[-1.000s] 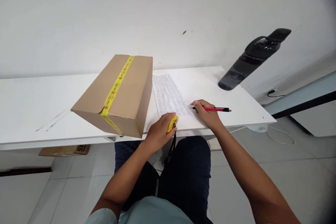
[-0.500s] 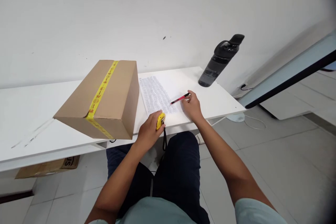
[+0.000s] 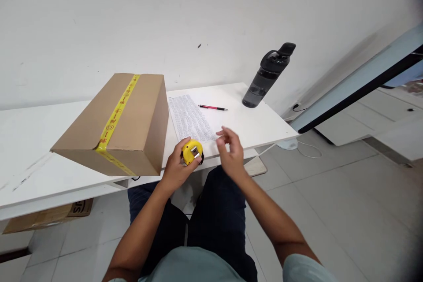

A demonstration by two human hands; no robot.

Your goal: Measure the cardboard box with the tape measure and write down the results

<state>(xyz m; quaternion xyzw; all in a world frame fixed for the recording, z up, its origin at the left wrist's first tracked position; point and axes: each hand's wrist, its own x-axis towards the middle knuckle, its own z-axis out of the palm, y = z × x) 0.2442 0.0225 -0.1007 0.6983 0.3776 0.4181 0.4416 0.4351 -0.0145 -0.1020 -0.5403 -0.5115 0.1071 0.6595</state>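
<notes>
My left hand [image 3: 176, 168] grips a yellow tape measure [image 3: 192, 151] at the near edge of the white table [image 3: 39, 141], just right of a cardboard box [image 3: 115, 123] sealed with yellow tape. My right hand [image 3: 230, 152] hovers open beside the tape measure, fingers loosely spread and holding nothing. A printed sheet of paper [image 3: 190, 116] lies on the table beyond both hands. A red pen [image 3: 212, 107] lies on the table past the paper, apart from my hands.
A dark water bottle [image 3: 267, 77] stands at the table's far right corner against the white wall. A flat cardboard piece [image 3: 46, 217] lies on the tiled floor under the table. A cable [image 3: 309, 152] and a blue-edged panel [image 3: 357, 88] are at the right.
My right hand let go of the red pen, which now lies farther back on the table, and drew back toward the tape measure. My left hand turned the tape measure upward.
</notes>
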